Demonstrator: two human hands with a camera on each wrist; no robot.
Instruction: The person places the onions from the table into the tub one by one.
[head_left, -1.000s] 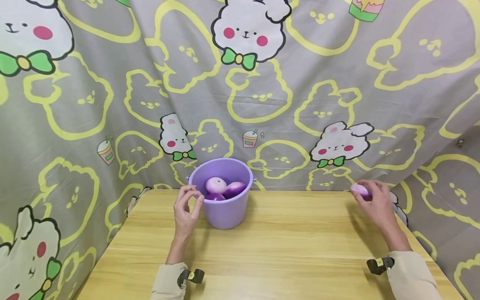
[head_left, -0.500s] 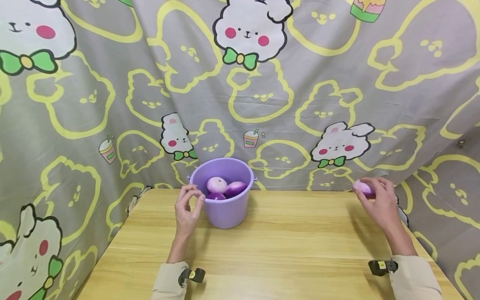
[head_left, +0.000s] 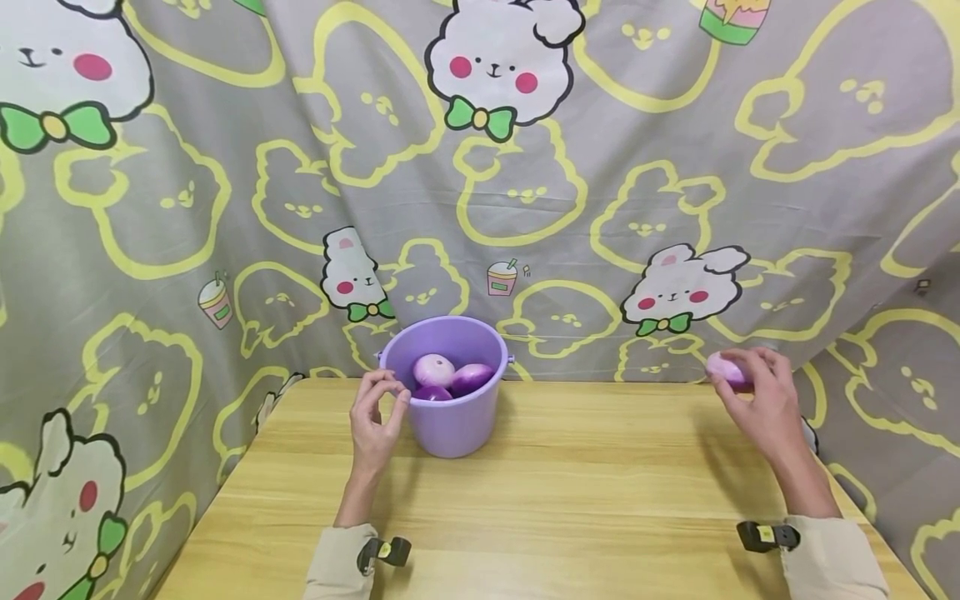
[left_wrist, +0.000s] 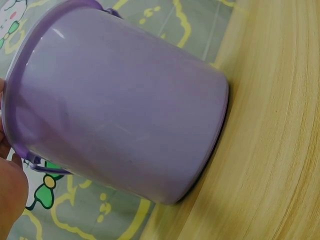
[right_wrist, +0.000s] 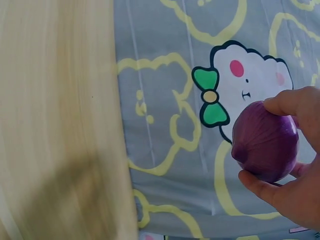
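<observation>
A purple bucket stands upright on the table with three purple onions visible inside. My left hand pinches the near-left part of its rim between thumb and fingers. In the left wrist view the bucket's side wall fills much of the picture, and only part of the hand shows at the edge. Over at the right, my right hand grips another purple onion above the table's far right. The right wrist view shows this onion held between thumb and fingertips, its pointed end uncovered.
The wooden table runs back to a grey curtain printed with bears in yellow outline. Curtain also hangs along the left and right sides. A small black camera is strapped at each wrist.
My right hand has moved slightly right and up with the onion, tilting it a little. The left hand and the bucket stay in place.
</observation>
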